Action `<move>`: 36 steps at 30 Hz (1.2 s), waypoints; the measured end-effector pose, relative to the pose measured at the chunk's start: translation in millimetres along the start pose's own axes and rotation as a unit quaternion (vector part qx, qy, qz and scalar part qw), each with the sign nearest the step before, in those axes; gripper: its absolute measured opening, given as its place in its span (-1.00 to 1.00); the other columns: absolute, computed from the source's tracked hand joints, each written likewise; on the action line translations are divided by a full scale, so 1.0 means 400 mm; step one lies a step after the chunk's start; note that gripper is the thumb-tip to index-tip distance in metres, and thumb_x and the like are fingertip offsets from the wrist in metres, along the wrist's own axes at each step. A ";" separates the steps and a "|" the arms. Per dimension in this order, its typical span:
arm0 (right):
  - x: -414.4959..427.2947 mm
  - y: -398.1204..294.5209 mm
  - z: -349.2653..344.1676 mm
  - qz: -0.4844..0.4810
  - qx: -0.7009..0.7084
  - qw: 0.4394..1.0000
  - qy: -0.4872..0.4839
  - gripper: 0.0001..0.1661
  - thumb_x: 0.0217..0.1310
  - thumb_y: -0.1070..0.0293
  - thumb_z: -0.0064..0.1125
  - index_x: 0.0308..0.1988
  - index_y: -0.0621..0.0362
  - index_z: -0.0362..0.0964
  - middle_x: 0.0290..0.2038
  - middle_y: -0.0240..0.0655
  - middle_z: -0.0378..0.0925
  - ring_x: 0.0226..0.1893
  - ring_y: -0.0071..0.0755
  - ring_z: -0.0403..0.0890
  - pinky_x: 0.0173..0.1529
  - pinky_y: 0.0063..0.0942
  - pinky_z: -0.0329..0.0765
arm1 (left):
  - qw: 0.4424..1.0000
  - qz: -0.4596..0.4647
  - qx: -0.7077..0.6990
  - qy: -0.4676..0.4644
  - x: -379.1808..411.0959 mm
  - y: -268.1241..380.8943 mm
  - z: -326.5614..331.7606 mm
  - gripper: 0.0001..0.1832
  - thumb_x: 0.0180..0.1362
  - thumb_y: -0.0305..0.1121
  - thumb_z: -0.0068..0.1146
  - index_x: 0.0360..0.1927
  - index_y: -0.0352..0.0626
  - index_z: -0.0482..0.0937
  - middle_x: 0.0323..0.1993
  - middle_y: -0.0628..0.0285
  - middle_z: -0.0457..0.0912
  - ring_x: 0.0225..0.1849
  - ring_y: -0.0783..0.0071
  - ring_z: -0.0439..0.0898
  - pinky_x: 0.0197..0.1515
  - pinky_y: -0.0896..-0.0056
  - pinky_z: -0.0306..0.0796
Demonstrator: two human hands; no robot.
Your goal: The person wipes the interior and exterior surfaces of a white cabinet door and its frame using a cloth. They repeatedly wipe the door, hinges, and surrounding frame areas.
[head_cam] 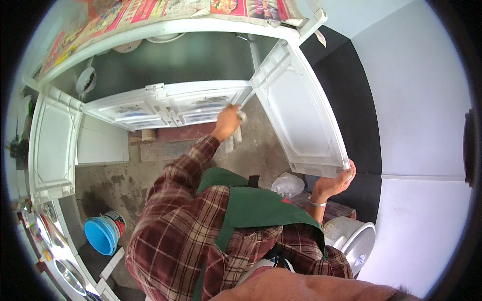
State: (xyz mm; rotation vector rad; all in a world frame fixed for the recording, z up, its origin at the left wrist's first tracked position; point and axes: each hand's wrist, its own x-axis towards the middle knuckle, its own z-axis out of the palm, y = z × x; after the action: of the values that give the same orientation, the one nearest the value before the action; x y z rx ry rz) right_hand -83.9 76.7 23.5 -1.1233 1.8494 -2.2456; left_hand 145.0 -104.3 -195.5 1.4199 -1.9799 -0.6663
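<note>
My left hand (pixel 228 122) is closed around a whitish cloth (pixel 237 137), part of which hangs below the fingers. It is at the right end of the white cabinet's lower front panels (pixel 199 105), which bear flower pictures. On the right, my right hand (pixel 335 182), with a bangle at the wrist, grips the lower outer corner of an open white cabinet door (pixel 305 109). Another white door (pixel 54 146) stands open on the far left. Inside the cabinet are a dark shelf (pixel 173 64) and a white bowl (pixel 86 80) with dark contents.
Printed paper covers the cabinet top (pixel 180 9). A blue bucket (pixel 101 236) stands on the floor at lower left, near a counter with metal dishes (pixel 69 276). A white plastic bag (pixel 288 184) and a lidded metal pot (pixel 357 244) are at the right, beside the wall.
</note>
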 end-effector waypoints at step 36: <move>-0.012 -0.002 0.014 -0.020 -0.179 0.980 0.087 -0.33 0.33 -0.14 -0.31 -0.07 0.29 0.37 -0.07 -0.12 0.40 -0.06 -0.16 0.47 -0.03 -0.22 0.49 | 0.996 -0.051 0.053 0.053 -0.207 -0.283 -0.398 -0.59 -0.07 -0.56 0.00 -0.05 -0.24 0.53 -0.14 -0.11 0.51 -0.03 -0.07 0.44 0.06 0.08 0.32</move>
State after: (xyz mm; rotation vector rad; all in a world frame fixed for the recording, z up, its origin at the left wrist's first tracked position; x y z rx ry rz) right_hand -77.0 74.1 21.9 -1.0351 2.3973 -2.1481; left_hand 353.3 -67.4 -180.2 1.5958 -1.8941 -0.5244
